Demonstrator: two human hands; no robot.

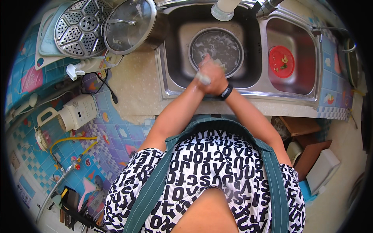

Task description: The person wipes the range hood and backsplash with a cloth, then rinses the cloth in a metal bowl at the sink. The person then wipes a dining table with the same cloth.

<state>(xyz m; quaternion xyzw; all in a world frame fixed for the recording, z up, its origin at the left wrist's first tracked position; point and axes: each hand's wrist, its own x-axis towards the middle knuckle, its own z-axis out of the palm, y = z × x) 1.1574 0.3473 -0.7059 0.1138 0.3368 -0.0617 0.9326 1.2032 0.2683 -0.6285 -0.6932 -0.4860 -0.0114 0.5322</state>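
Note:
My left hand [201, 76] and my right hand [218, 78] are pressed together, blurred, above the near rim of a round metal basin [191, 56]. The basin holds cloudy water with pale foam or bubbles on it and stands in the larger sink bowl [253, 67]. A pale greenish, translucent piece [218, 63] shows at the far side of my hands; what it is cannot be told. Something whitish [204, 78] lies on or between the hands near the left wrist. A black band [226, 92] circles my right wrist. The fingers are mostly hidden.
A red plastic strainer [276, 70] with food scraps sits in the smaller sink bowl [306, 78]. The faucet [223, 13] overhangs the basin. Left stand a lidded pot [131, 35], a perforated steamer plate [78, 32], a spray bottle [87, 65] and a black cord [107, 87].

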